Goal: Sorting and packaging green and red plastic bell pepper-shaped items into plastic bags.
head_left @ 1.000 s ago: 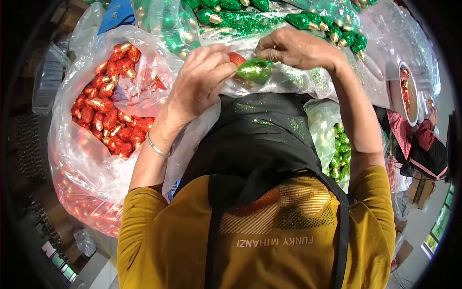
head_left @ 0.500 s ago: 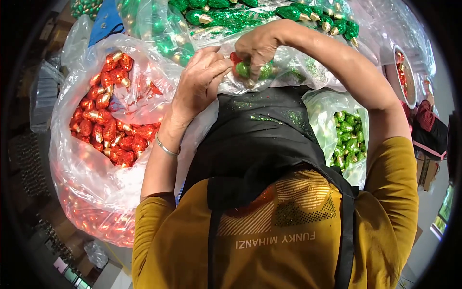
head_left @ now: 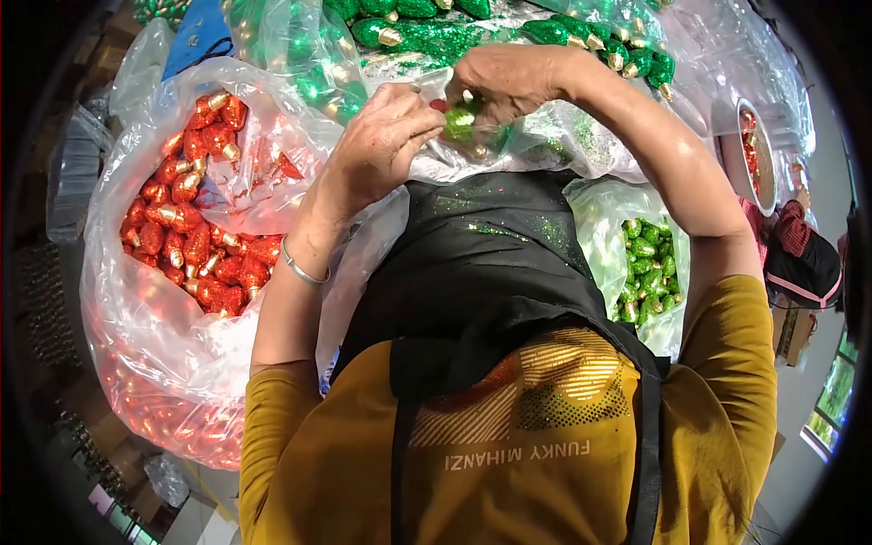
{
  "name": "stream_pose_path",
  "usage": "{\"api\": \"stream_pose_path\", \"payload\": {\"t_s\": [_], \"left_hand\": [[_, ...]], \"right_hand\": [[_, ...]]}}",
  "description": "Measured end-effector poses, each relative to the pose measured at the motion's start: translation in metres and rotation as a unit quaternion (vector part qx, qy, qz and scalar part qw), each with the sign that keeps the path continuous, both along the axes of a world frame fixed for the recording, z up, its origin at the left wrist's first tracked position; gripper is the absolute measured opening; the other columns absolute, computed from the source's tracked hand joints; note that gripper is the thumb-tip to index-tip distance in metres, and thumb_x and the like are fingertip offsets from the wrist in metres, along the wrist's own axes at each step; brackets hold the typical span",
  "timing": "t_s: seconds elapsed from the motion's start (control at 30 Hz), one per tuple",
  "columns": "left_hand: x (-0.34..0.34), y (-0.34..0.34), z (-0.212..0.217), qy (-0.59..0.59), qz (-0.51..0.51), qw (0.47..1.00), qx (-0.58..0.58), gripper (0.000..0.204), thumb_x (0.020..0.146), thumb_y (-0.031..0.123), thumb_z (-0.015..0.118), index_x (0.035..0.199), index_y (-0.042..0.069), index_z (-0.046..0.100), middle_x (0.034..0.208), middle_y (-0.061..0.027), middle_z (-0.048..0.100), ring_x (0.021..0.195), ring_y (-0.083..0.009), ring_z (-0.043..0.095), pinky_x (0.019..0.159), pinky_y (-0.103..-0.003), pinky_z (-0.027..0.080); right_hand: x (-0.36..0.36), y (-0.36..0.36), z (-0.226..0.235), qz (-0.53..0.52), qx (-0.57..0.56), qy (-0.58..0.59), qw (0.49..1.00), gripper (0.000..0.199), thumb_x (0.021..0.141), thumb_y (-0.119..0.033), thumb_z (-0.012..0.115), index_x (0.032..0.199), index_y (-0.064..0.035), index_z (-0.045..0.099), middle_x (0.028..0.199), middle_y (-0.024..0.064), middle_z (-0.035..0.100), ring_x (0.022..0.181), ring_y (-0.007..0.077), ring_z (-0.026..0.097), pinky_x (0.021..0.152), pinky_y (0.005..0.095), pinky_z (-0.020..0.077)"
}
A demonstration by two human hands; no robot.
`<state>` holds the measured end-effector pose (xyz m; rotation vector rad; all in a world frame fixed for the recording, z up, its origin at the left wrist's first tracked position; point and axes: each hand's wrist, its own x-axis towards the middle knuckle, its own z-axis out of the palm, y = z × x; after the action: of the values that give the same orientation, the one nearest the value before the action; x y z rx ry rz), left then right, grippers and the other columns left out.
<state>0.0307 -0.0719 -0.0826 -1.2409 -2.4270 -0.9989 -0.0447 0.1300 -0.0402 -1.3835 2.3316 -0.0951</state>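
Note:
Clear plastic, apparently a small bag, lies between my hands over the far edge of my black apron (head_left: 490,241). Inside it sit a glittery green bulb ornament (head_left: 460,123) and a red bulb ornament (head_left: 440,105), partly hidden by fingers. On the left, my left hand (head_left: 391,136) is closed, thumb and fingers pinching the plastic's edge. My right hand (head_left: 509,86) arches over from the right with its fingers bent down around the green bulb ornament. Its fingertips are partly covered, and how many bulbs they touch I cannot tell.
To my left, a large clear bag (head_left: 118,300) holds many red glitter bulbs (head_left: 195,236). At right, another bag (head_left: 590,204) holds green ones (head_left: 649,268). Darker green bulbs (head_left: 386,34) lie along the far table. A white tub (head_left: 767,159) stands far right, near another person (head_left: 799,254).
My right hand has drawn back slightly and curled, so its pointing finger no longer shows over the bulbs. The left hand keeps its pinch. The whole view has shifted slightly.

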Motion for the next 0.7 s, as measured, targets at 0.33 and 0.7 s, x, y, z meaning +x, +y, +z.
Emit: {"api": "stream_pose_path", "payload": {"t_s": [0.33,0.7], "left_hand": [[-0.004,0.002,0.002,-0.023,-0.001,1.000,-0.009,0.009,0.081,0.005,0.056,0.088,-0.001,0.059,0.090,-0.0142,0.059,0.091,-0.0313,0.055,0.082,-0.037,0.042],[-0.003,0.003,0.009,-0.016,-0.022,0.999,-0.034,0.013,0.080,0.008,0.056,0.089,0.000,0.059,0.092,-0.0154,0.057,0.093,-0.0328,0.053,0.083,-0.038,0.041]], "right_hand": [[0.004,-0.005,-0.025,0.003,0.113,-0.241,0.964,0.039,0.073,-0.015,0.069,0.110,-0.0052,0.062,0.076,0.0113,0.066,0.069,0.0255,0.061,0.062,0.0347,0.0475],[0.001,0.008,-0.039,-0.032,0.182,-0.042,0.982,0.018,0.070,-0.004,0.063,0.088,-0.0028,0.066,0.079,0.0148,0.066,0.074,0.0313,0.062,0.064,0.0382,0.0488]]}}
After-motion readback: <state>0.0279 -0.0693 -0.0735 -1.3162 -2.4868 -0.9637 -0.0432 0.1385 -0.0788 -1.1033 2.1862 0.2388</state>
